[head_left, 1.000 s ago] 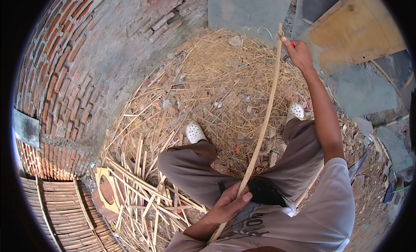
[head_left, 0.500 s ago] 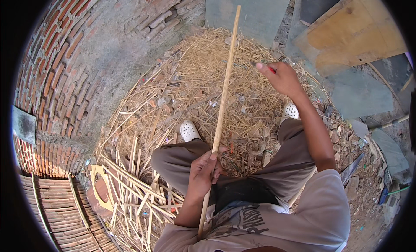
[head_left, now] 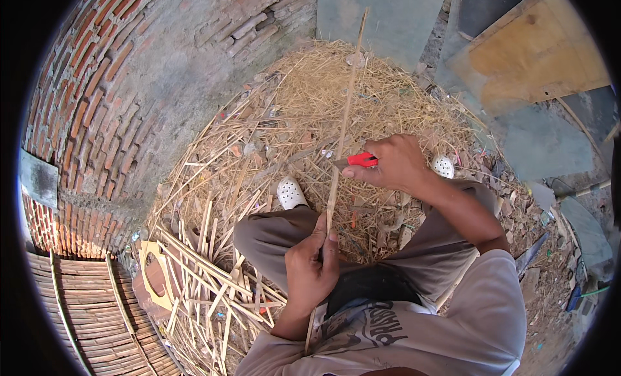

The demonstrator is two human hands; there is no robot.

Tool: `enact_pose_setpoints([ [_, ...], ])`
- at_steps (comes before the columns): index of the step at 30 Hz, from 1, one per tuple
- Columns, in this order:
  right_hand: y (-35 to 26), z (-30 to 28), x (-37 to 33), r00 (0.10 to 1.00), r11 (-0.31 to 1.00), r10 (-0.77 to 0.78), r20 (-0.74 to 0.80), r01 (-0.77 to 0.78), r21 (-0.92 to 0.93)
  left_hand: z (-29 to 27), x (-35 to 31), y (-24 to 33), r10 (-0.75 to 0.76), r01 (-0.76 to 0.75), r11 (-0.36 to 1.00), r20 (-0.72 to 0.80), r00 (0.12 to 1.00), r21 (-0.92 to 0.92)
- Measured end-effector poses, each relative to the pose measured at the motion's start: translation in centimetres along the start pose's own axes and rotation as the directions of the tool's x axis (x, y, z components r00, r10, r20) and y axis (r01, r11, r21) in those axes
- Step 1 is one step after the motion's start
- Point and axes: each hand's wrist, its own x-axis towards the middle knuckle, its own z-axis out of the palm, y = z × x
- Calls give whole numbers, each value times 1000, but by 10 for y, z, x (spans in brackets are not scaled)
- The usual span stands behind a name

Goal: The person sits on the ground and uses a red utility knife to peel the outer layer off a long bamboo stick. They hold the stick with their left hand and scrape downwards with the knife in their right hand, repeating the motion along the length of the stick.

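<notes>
Left fingers [head_left: 330, 248] grip a wooden strip [head_left: 347, 114] — right fingers [head_left: 359, 174], a red-handled knife [head_left: 362, 159].

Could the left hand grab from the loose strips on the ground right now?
Probably not without letting go: the left hand is closed around the long strip, so it looks busy. Otherwise the loose strips lie close by on its left, with the left trouser leg partly between.

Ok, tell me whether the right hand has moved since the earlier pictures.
Yes: the right hand has shifted left and down the picture, farther from the yellow-brown board.
</notes>
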Motion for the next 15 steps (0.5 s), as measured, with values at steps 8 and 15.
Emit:
enact_pose_setpoints([
  [8, 2, 2, 4, 998, 998, -60, -10, 60, 27, 3, 7, 4, 58, -58, 993, 3, 998, 103],
  [15, 39, 6, 19, 988, 990, 111, -105, -119, -78, 6, 4, -1, 82, -84, 991, 21, 996, 109],
])
